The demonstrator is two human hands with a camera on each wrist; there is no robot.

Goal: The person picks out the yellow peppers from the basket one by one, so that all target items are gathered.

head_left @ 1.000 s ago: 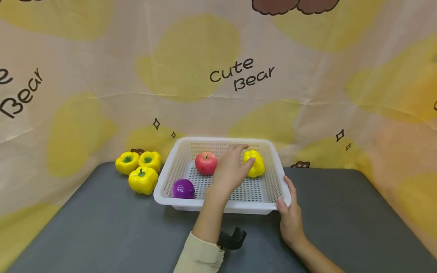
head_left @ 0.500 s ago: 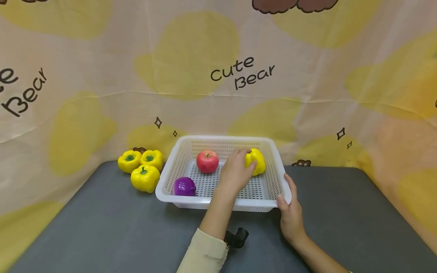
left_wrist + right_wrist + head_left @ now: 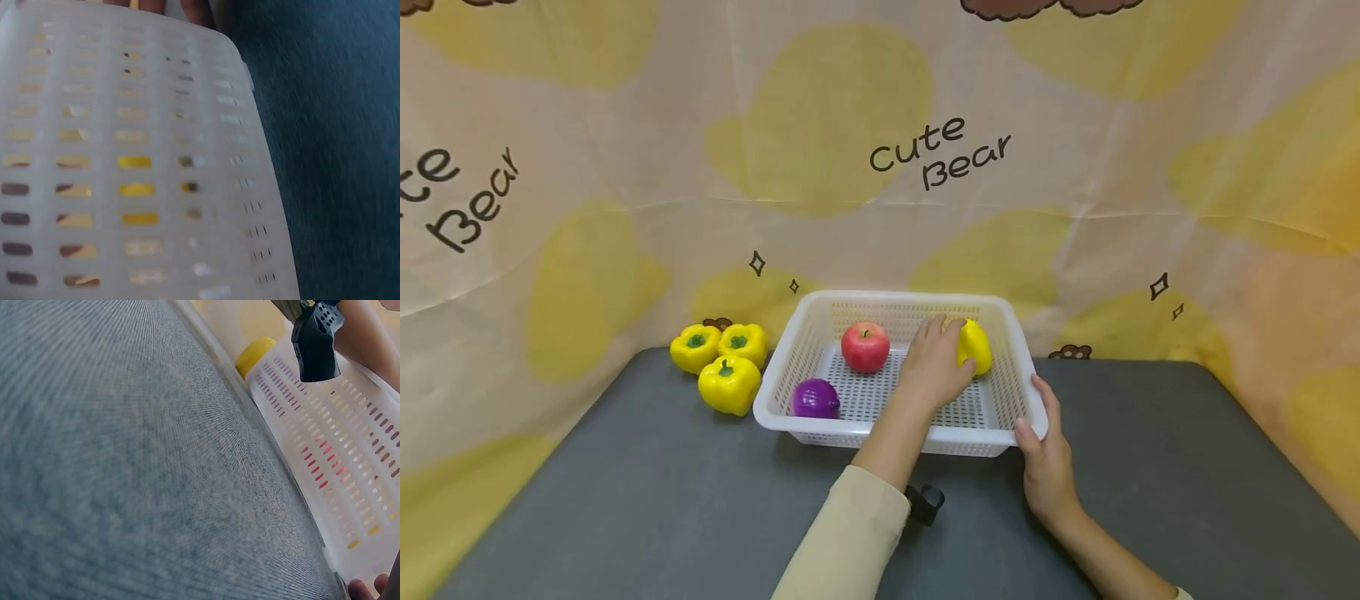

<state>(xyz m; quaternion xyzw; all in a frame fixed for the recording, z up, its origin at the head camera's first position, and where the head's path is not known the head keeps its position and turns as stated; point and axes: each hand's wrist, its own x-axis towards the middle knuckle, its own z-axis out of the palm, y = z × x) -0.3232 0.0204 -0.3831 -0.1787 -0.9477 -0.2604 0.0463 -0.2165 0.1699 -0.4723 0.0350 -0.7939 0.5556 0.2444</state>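
A white plastic basket (image 3: 895, 437) with slotted walls stands on the dark table. Reaching into its right half, my left hand (image 3: 936, 362) has its thumb and fingers around a yellow bell pepper (image 3: 976, 346); part of the pepper is hidden behind the fingers. My right hand (image 3: 1048, 458) grips the basket's front right corner, thumb on the rim and fingers along the outer side. Also in the basket are a red apple (image 3: 866, 347) at the back and a purple onion-like ball (image 3: 816, 398) at the front left. Slotted basket wall (image 3: 100, 175) fills much of the left wrist view.
Three more yellow bell peppers (image 3: 730, 384) sit in a cluster left of the basket. A patterned cloth (image 3: 820, 125) hangs behind the dark table (image 3: 625, 492). The black wrist camera (image 3: 315, 344) on my left arm shows above the basket in the right wrist view.
My left hand has moved right inside the basket and come around the yellow bell pepper. My right hand keeps its grip on the basket corner. The head view has shifted slightly.
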